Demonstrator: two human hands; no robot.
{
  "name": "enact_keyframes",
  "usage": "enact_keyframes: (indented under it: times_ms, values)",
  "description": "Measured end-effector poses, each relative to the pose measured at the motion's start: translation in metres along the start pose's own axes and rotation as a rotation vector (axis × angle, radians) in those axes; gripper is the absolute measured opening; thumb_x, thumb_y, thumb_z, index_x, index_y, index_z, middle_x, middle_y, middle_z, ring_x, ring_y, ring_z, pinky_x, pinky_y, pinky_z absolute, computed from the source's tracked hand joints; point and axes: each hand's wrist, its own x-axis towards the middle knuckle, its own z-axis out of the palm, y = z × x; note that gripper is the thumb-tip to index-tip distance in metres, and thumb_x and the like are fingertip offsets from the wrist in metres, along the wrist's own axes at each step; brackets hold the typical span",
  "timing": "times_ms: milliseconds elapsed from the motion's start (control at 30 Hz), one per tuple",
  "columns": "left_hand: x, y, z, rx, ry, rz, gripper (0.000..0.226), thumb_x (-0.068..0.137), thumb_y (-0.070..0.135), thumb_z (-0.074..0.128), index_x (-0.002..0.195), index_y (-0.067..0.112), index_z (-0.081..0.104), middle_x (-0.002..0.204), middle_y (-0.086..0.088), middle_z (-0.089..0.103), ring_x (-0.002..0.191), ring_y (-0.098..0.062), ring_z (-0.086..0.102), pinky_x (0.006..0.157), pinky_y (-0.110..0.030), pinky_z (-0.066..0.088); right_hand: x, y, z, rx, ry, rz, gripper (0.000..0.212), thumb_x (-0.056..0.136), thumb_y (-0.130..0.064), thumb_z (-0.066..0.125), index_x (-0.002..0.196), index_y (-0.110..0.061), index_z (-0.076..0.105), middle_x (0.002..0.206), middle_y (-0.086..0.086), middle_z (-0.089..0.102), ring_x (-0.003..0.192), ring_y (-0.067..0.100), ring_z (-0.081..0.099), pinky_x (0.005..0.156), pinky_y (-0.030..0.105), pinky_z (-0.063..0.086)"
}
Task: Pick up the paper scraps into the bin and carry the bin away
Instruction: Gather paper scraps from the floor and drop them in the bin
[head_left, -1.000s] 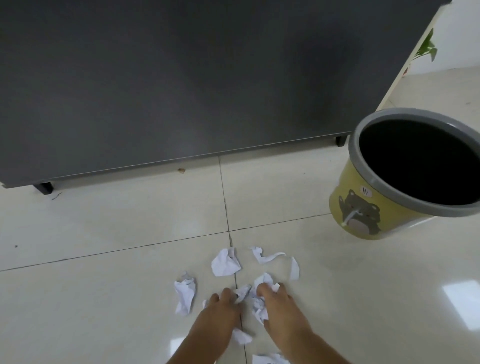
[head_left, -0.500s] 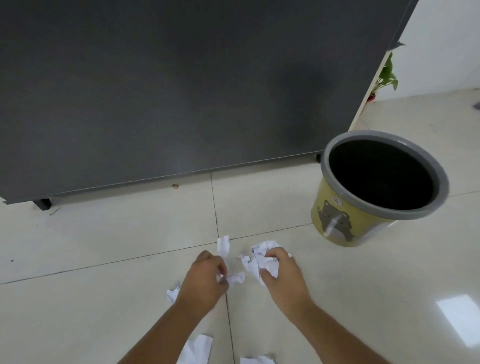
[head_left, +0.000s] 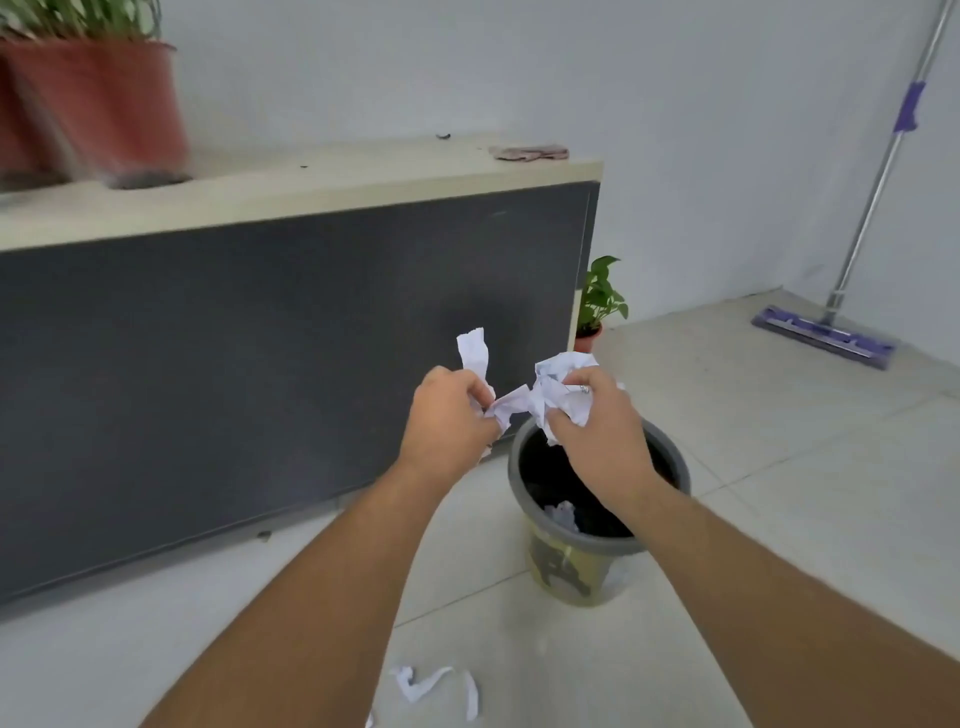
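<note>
A yellow bin with a grey rim (head_left: 524, 499) and a bear picture stands on the tiled floor; one crumpled scrap (head_left: 563, 514) lies inside it. My right hand (head_left: 597, 436) is over the bin's mouth, closed on a wad of white paper scraps (head_left: 558, 387). Just left of the rim, my left hand (head_left: 449, 423) grips more scraps, one strip (head_left: 474, 353) sticking up. The two bunches touch between my hands. A few scraps (head_left: 431, 686) lie on the floor near the bottom edge.
A long dark cabinet (head_left: 260, 364) with a light top stands behind the bin, bearing a red plant pot (head_left: 98, 109) and a rag (head_left: 527, 152). A small potted plant (head_left: 597, 306) sits at its right end. A purple mop (head_left: 831, 327) leans on the wall.
Both hands have lifted from the floor with the gathered scraps and moved right, up to the bin. My view has risen, now showing the cabinet top and the mop.
</note>
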Motion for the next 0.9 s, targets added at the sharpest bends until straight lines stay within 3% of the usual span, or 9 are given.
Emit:
enact_keyframes:
  times_ms: [67,167,233,367,467,733,833,900]
  values:
    - [0.008,0.027,0.015,-0.016,-0.016,0.023,0.011,0.074,0.018,0.079,0.074,0.017,0.067,0.102,-0.006,0.062,0.072,-0.023,0.068,0.053,-0.035,0.059,0.011,0.001,-0.028,0.005,0.074,-0.014,0.021,0.088,-0.028,0.061,0.084,-0.044,0.047,0.087,-0.032,0.056,0.082,-0.012,0.056,0.051,0.002,0.041]
    - [0.016,0.053,0.039,-0.006,-0.024,0.067,0.014,0.073,0.021,0.08,0.073,0.023,0.066,0.1,-0.003,0.063,0.075,-0.01,0.061,0.051,-0.015,0.041,0.024,0.008,-0.055,-0.066,0.141,0.015,0.023,0.088,-0.031,0.062,0.091,-0.045,0.044,0.084,-0.028,0.05,0.079,0.0,0.057,0.051,0.01,0.041]
    - [0.018,0.062,0.053,-0.004,-0.032,0.075,0.016,0.072,0.022,0.081,0.073,0.025,0.065,0.1,0.0,0.062,0.073,-0.006,0.057,0.051,-0.011,0.033,0.03,0.018,-0.065,-0.094,0.153,0.015,0.022,0.087,-0.03,0.064,0.1,-0.038,0.049,0.088,-0.023,0.051,0.08,-0.001,0.057,0.055,0.01,0.044]
    - [0.02,0.069,0.073,-0.001,-0.028,0.055,0.022,0.073,0.025,0.084,0.07,0.03,0.063,0.101,0.003,0.06,0.069,-0.003,0.054,0.051,-0.011,0.033,0.032,0.032,-0.074,-0.143,0.165,0.052,0.033,0.088,-0.027,0.068,0.117,-0.025,0.054,0.102,-0.006,0.055,0.08,0.007,0.054,0.062,0.013,0.046]
    - [0.02,0.067,0.081,0.01,-0.021,0.042,0.029,0.072,0.026,0.085,0.066,0.034,0.058,0.102,0.006,0.058,0.067,-0.001,0.051,0.052,-0.009,0.03,0.029,0.039,-0.073,-0.151,0.16,0.075,0.036,0.088,-0.028,0.068,0.121,-0.023,0.054,0.103,-0.006,0.054,0.084,0.008,0.053,0.058,0.007,0.036]
    - [0.016,0.046,0.105,0.017,-0.04,0.021,0.028,0.073,0.021,0.083,0.067,0.033,0.058,0.103,0.003,0.055,0.067,0.0,0.048,0.051,-0.01,0.03,0.024,0.067,-0.057,-0.126,0.148,0.129,0.035,0.088,-0.025,0.067,0.119,-0.023,0.053,0.101,-0.001,0.052,0.077,0.007,0.054,0.056,0.012,0.04]
    - [0.016,0.033,0.118,-0.014,-0.092,-0.028,0.013,0.078,0.028,0.077,0.084,0.026,0.065,0.109,0.002,0.053,0.071,-0.003,0.051,0.054,-0.013,0.033,0.027,0.081,-0.05,-0.114,0.061,0.212,0.04,0.086,-0.024,0.067,0.122,-0.022,0.05,0.113,0.004,0.051,0.09,0.015,0.055,0.061,0.019,0.042]
    - [0.018,0.028,0.125,-0.072,-0.207,-0.063,0.033,0.082,0.038,0.069,0.111,0.023,0.064,0.119,0.002,0.052,0.087,-0.009,0.054,0.065,-0.021,0.042,0.032,0.086,-0.047,-0.083,-0.017,0.296,0.047,0.083,-0.027,0.067,0.125,-0.023,0.048,0.121,0.003,0.047,0.1,0.022,0.055,0.07,0.027,0.045]
